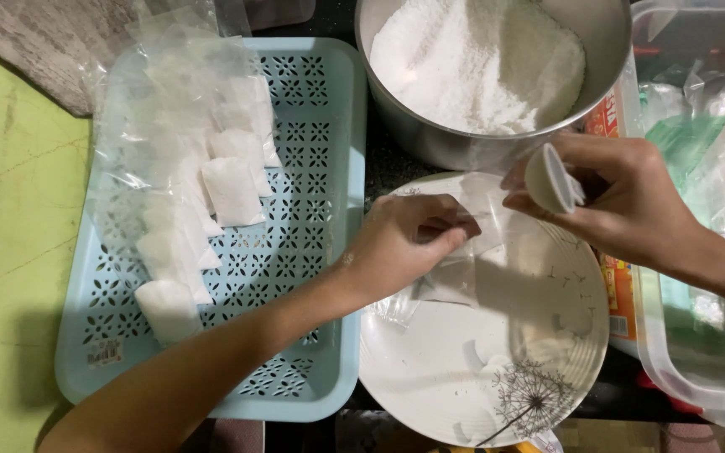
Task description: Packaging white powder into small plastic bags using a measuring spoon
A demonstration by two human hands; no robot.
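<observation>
Over white plate (430, 377), hands blur clear bag (472, 226), scoop (551, 178) contents hidden

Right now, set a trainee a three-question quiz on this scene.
1. True or false: the left hand holds a clear bag over the plate.
2. What does the right hand hold? A) a spoon B) a small white cup C) scissors
3. Where do the filled bags lie?

Key
1. True.
2. B; the cup is tipped on its side beside the bag's mouth.
3. In the blue tray, to the left of the plate; the metal bowl of white powder stands behind the plate.
</observation>
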